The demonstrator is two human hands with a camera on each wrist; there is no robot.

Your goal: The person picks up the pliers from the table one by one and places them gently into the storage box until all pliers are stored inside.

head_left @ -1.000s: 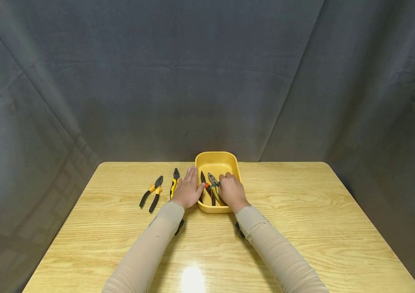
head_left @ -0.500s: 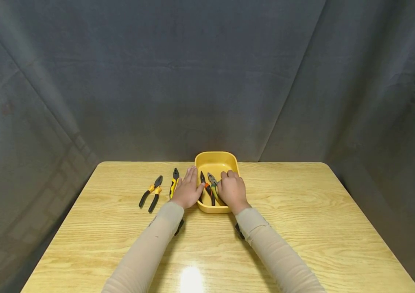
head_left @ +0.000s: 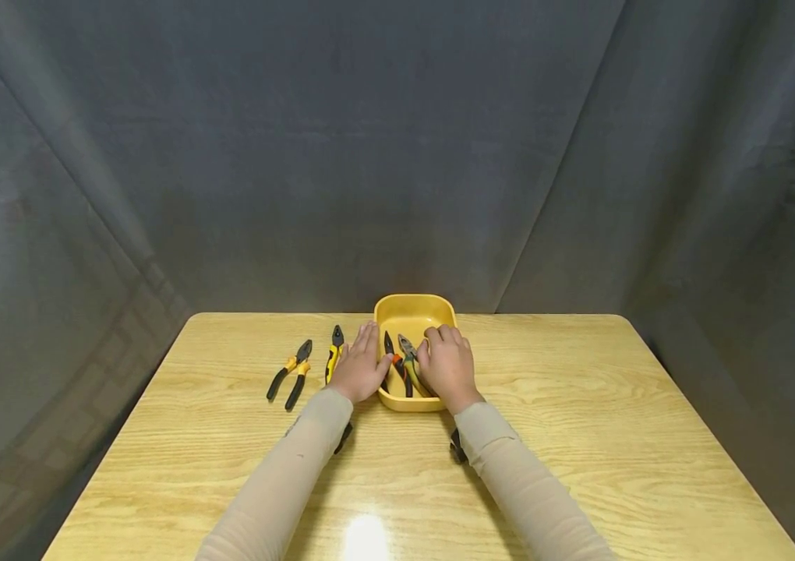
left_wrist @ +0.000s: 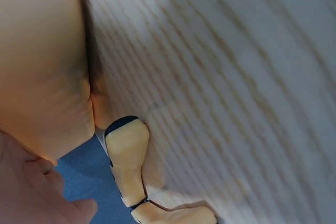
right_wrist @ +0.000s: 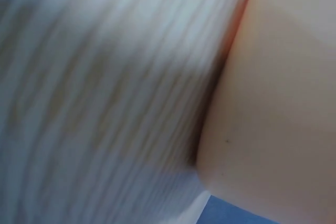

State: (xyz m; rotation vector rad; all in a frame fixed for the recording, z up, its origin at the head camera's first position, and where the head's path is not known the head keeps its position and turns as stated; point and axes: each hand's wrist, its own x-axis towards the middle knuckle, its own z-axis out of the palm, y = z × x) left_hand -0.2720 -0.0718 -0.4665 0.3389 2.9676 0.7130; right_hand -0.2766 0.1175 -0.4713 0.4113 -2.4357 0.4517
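Observation:
A yellow plastic bin (head_left: 415, 302) stands at the table's back edge. Inside it lie pliers with black and orange handles (head_left: 397, 362) and a second pair with green and yellow handles (head_left: 409, 358). My left hand (head_left: 361, 365) rests along the bin's left rim, fingers straight, thumb over the inside. In the left wrist view, its fingers appear beside the bin wall (left_wrist: 47, 72). My right hand (head_left: 448, 366) is at the bin's right side, fingers loosely bent over the rim, thumb apart from them, covering part of the green-handled pliers. The right wrist view shows only bin wall (right_wrist: 273, 103) and table.
Left of the bin, pliers with yellow and black handles (head_left: 333, 360) lie partly behind my left hand. Farther left are spread pliers with orange and black handles (head_left: 292, 374). A grey curtain (head_left: 341, 156) hangs behind the wooden table (head_left: 580, 436).
My right hand has shifted slightly right, away from the green-handled pliers, and its fingers have loosened. The left hand and the pliers on the table stay put.

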